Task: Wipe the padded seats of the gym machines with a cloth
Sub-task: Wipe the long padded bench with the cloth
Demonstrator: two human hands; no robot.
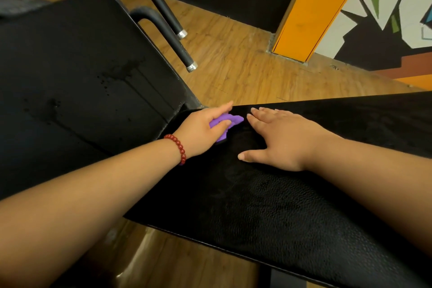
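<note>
Frame centre: left hand (203, 129) grips purple cloth (228, 121) on black padded seat (268, 199) w/ fingers curled, right hand (278, 135) flat beside it, fingers straight.

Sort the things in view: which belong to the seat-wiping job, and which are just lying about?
Job: purple cloth, gripped by left hand; padded seat, under flat right hand.
Lying about: metal-tipped bars, orange pillar, wall mural, bead bracelet.
</note>
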